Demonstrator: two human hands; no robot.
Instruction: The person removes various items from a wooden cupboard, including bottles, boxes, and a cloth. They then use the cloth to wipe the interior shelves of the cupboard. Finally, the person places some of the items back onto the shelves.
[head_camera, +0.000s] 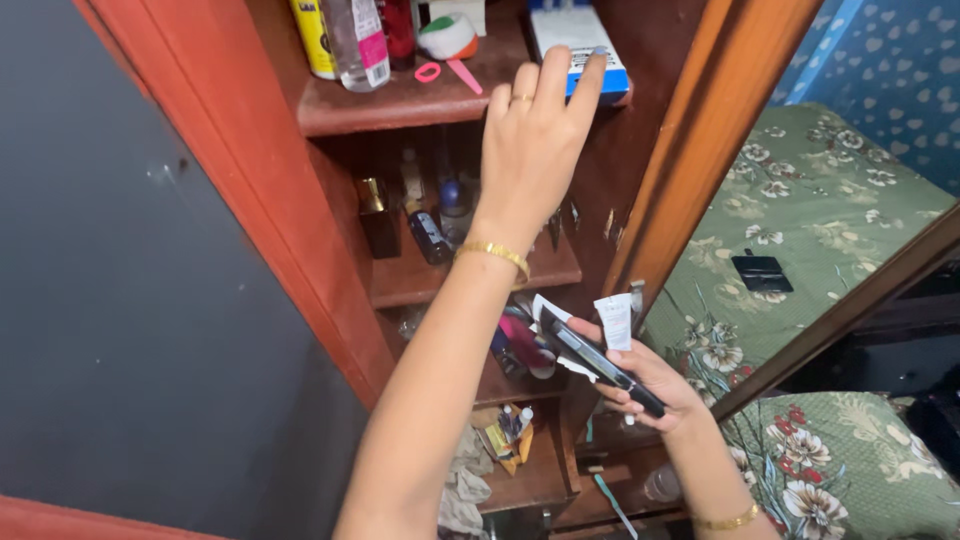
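Reaching up to the top shelf (400, 108) of the red wooden cabinet, the left hand (528, 150) is held open, fingers extended, with fingertips touching the blue-and-white box (585, 45); nothing is clasped. The box sits at the shelf's right end, its front overhanging the edge; its long axis appears to run front to back, the near end pointing outward. A one-fingered pull could tip it off the shelf. The right hand (640, 380) is closed on a dark phone (598, 360), a small white tube (615, 320) and papers; that crowded hold could slip.
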